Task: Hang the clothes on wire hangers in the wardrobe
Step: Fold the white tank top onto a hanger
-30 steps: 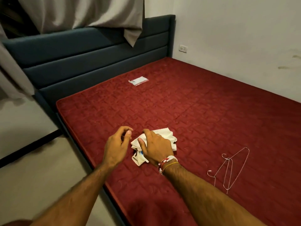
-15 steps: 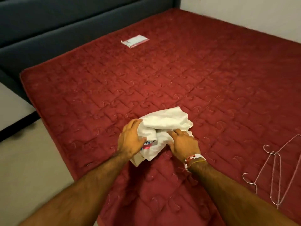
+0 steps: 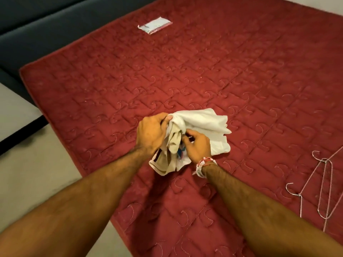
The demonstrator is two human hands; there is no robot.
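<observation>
Near the left edge of the red quilted mattress (image 3: 241,71), towards its near corner: crumpled white cotton garment with a coloured print (image 3: 202,123), partly raised, far folds resting on the quilting. Bunched in the closed fist of the left hand (image 3: 150,132); pinched at an inner fold by the curled fingertips of the right hand (image 3: 198,145). Probably held so to tease out the neck opening. Towards the right edge, well apart from both hands: thin silver wire hangers (image 3: 324,160), lying flat, untouched.
</observation>
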